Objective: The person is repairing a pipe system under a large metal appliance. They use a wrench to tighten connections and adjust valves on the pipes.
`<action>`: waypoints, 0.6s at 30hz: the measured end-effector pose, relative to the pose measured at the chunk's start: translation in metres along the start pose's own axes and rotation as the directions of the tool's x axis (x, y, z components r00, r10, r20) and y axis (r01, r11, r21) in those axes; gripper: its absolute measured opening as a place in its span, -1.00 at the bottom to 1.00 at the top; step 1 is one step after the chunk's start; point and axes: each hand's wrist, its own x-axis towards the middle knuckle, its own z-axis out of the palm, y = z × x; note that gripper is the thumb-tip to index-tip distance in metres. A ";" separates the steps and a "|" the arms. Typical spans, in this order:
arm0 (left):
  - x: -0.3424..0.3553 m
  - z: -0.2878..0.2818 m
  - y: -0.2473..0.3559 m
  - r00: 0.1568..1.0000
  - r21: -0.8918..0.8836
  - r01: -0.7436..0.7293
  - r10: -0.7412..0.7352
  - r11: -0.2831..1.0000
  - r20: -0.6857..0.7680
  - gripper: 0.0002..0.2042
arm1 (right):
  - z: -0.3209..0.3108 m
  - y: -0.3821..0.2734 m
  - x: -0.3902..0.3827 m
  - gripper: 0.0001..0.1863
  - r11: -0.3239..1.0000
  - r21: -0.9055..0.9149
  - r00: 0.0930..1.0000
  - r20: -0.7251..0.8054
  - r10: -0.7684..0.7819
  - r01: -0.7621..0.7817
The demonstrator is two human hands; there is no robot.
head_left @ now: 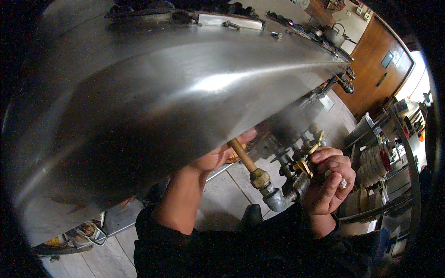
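Note:
A copper pipe (244, 155) slants down from under a large stainless steel panel (153, 102) to a brass nut (259, 178). Below the nut, a grey metal elbow (275, 199) joins a dark pipe manifold (296, 185). My left hand (215, 157) reaches beneath the panel's lower edge, with its fingers at the pipe's upper end; the panel and pipe partly hide them, so their grip is unclear. Beside the brass valve levers (303, 167), my right hand (331, 178) is closed, fingers curled, with a small whitish scrap (343, 184) showing between them.
A metal rack (412, 185) with stacked white plates (371, 167) stands at the right. Farther back are a wooden door (375, 69) and a pot (336, 34) on the cooking top. Tiled floor (222, 199) shows below. Another valve (345, 83) juts from the panel's far end.

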 end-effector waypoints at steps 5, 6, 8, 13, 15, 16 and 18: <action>0.003 0.018 -0.003 0.983 -0.034 0.122 -0.126 0.992 -0.134 -0.57 | -0.002 0.004 -0.002 -0.80 1.000 0.027 1.000 -0.005 -0.004 0.004; 0.002 0.018 -0.005 0.988 -0.074 0.110 -0.117 0.991 -0.096 -0.53 | -0.001 0.004 -0.002 -0.81 0.999 0.036 1.000 -0.006 -0.006 0.006; 0.007 0.035 0.001 0.993 -0.040 0.114 -0.114 0.993 -0.002 -0.44 | -0.002 0.004 -0.002 -0.81 1.000 0.019 1.000 -0.015 -0.007 0.008; 0.000 0.006 0.004 0.979 0.265 0.200 -0.205 0.943 -0.009 -0.46 | -0.006 0.004 -0.002 -0.82 1.000 0.015 1.000 0.002 0.004 -0.004; -0.001 -0.002 0.004 0.979 0.089 0.202 -0.205 0.975 0.023 -0.48 | -0.007 0.005 -0.002 -0.83 1.000 0.023 1.000 0.016 -0.011 0.010; 0.000 -0.007 0.002 0.982 -0.023 0.178 -0.175 0.984 0.076 -0.49 | -0.007 0.005 -0.002 -0.83 1.000 0.026 1.000 0.012 -0.012 0.012; 0.002 -0.020 -0.011 0.980 -0.103 0.033 -0.012 0.994 0.201 -0.51 | -0.004 0.004 -0.002 -0.83 0.999 0.032 1.000 0.004 -0.016 0.016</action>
